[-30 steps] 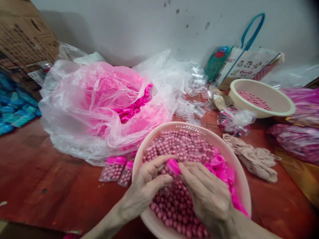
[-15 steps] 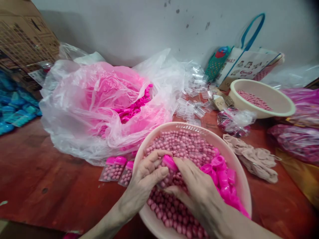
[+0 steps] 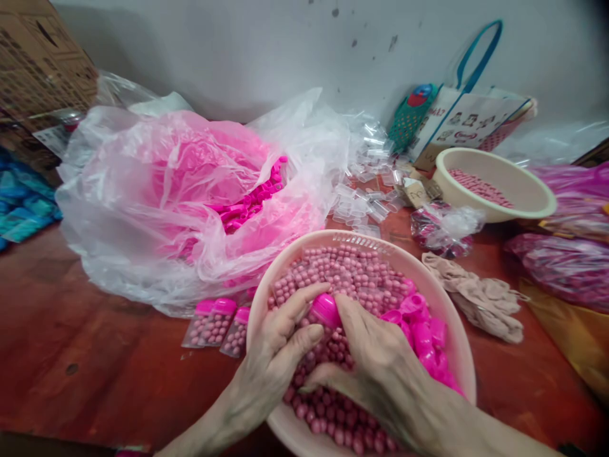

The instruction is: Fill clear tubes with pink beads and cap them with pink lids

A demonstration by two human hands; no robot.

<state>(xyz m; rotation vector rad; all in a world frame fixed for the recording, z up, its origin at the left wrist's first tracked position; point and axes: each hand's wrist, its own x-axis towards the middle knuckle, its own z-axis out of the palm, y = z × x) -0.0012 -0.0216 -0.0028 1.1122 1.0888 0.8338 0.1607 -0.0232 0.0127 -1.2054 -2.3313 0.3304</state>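
Note:
Over the pale pink basin point(image 3: 469, 355), my left hand point(image 3: 276, 343) pinches a small clear container, mostly hidden by the fingers. A bright pink cap point(image 3: 326, 310) sits on its top. The fingers of my right hand point(image 3: 385, 358) press on the right side of that cap, with the thumb stretched out below. Round pink beads point(image 3: 345, 270) fill much of the basin. Loose pink caps point(image 3: 425, 336) are heaped along its right side. Left of the basin, capped clear packs of beads point(image 3: 214, 327) lie on the table.
A large plastic bag point(image 3: 143, 254) of pink caps spreads behind on the left. Clear empty containers point(image 3: 356, 203) are scattered behind the basin. A cream bowl point(image 3: 528, 197) of beads, a crumpled beige cloth point(image 3: 480, 295) and purple bags point(image 3: 566, 263) stand right. Blue packs point(image 3: 23, 203) lie far left.
The pink cap has turned more upright between my hands, and my right hand has shifted slightly left and down. The whole view has moved a little.

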